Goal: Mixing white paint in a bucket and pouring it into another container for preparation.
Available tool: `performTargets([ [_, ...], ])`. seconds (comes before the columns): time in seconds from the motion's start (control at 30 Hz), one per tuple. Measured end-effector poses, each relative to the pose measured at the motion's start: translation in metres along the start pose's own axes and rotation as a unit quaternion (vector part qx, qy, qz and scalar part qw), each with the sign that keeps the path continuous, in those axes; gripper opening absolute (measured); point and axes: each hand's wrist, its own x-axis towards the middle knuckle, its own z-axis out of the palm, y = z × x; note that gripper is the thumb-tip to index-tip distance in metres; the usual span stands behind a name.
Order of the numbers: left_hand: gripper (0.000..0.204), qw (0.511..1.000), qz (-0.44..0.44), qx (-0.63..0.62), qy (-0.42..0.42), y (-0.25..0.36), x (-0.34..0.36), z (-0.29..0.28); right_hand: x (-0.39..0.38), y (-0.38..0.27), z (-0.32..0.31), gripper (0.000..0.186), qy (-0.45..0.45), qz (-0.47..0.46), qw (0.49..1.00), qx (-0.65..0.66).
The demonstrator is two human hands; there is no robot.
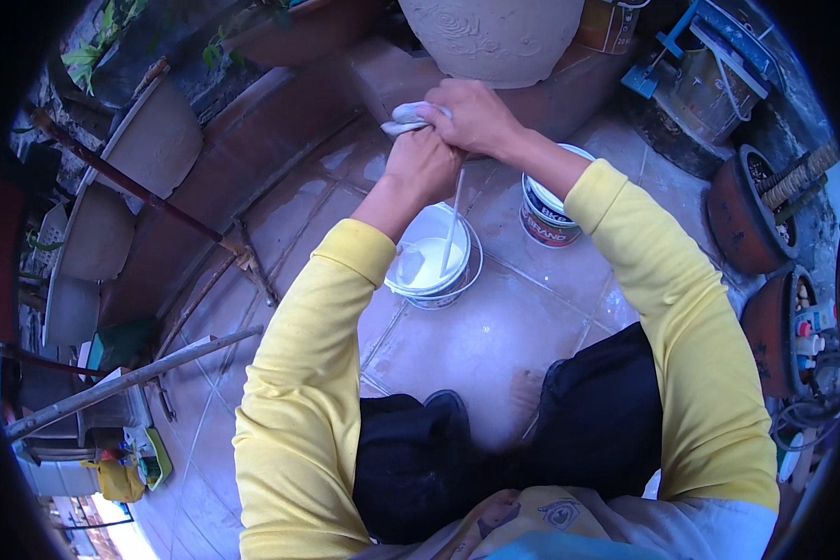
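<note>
the left hand point(418, 163) and right hand point(478, 117) curl tightly around a bunched cloth point(405, 116) just beyond the bucket point(427, 222), and gripping it over the rim should catch drips.

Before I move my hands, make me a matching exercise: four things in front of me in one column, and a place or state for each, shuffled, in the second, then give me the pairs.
Things:
1. Pale cloth
2. Open bucket
3. Dark-labelled tub
4. Big beige pot

Places and states:
A. On the floor tiles, partly hidden by the right forearm
B. At the top of the view, with a raised pattern
C. Holding white liquid
D. Bunched up where the left hand and right hand meet

Pairs: 1-D, 2-C, 3-A, 4-B.
</note>
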Motion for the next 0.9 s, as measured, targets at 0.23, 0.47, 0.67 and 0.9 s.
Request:
performTargets([
  [0.23,0.047,0.838,-0.208,-0.474,0.173,0.001,0.001,-0.032,-0.005,0.027,-0.019,0.041,0.058,0.356,0.885,0.293],
  [0.47,0.048,0.408,-0.366,-0.781,0.299,-0.005,0.026,-0.019,-0.009,-0.062,-0.025,0.080,0.047,0.275,0.636,0.720],
  [0.67,0.053,0.116,-0.234,-0.959,0.109,0.037,0.018,-0.039,0.020,-0.048,-0.036,0.095,0.068,0.158,0.464,0.869],
  [0.9,0.049,0.082,-0.201,-0.960,0.176,0.059,0.029,-0.056,0.012,-0.046,-0.032,0.084,-0.025,0.197,0.441,0.875],
])
